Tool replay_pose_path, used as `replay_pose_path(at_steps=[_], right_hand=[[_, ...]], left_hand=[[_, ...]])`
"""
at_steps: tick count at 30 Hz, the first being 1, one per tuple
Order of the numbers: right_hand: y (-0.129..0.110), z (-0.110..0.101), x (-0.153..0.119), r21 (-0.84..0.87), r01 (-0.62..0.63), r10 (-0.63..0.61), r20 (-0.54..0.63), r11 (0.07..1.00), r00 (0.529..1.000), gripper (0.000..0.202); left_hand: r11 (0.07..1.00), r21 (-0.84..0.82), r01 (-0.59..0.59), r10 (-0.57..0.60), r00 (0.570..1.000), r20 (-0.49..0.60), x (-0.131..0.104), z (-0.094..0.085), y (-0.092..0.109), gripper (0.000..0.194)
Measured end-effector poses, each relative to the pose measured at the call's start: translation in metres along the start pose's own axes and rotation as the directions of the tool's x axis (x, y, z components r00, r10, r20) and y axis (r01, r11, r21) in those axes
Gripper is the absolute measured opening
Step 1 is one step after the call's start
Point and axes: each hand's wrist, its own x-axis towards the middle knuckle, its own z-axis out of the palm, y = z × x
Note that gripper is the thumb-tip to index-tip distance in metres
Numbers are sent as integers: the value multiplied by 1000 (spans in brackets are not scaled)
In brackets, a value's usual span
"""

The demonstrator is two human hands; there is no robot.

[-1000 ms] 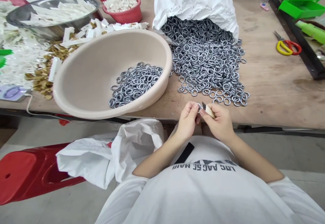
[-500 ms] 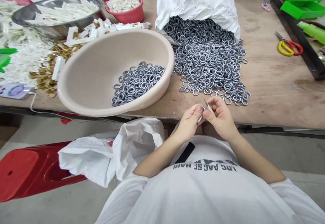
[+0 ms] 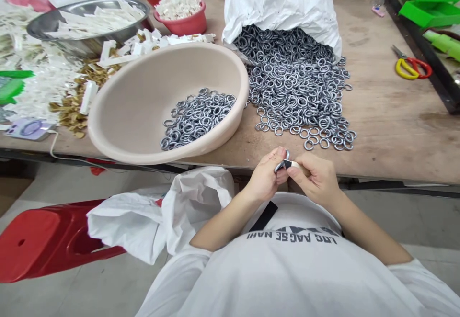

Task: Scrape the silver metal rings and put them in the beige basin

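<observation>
A grey ring (image 3: 278, 166) is pinched in my left hand (image 3: 265, 175), just beyond the table's front edge. My right hand (image 3: 316, 175) is closed on a small blade (image 3: 288, 163) with a pale handle, its dark tip touching the ring. In front of my hands a pile of grey rings (image 3: 298, 87) spills from a white sack (image 3: 280, 1) onto the table. To the left stands a large beige basin (image 3: 125, 92) with more rings (image 3: 201, 118) heaped in its right side.
Scissors (image 3: 411, 65) and green trays (image 3: 429, 13) lie at the right. Steel bowl (image 3: 88, 44), red bowl (image 3: 185, 25) and loose white pieces (image 3: 43, 77) are at the left. A red stool (image 3: 32, 240) and white bag (image 3: 194, 202) are below.
My right hand has turned over and brought the blade down against the ring. The ring now sits tilted in my left fingers. The whole view has shifted slightly.
</observation>
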Motion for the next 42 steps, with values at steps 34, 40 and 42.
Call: replay_pose_path(at_steps=[34,40,42], right_hand=[[67,-14,19,-594,-406,391,-162,694,906,33],[76,-21,24,-537,-395,361,-172,746,916,27],[74,-22,22,-314,-420,373,-202,851,906,26]], left_hand=[[993,93,-71,83,988,-128,1,-13,10,28],[983,155,-102,122,984,-132,4,-10,6,31],[967,224,-119,152,979,-136,8,-9,2,30]])
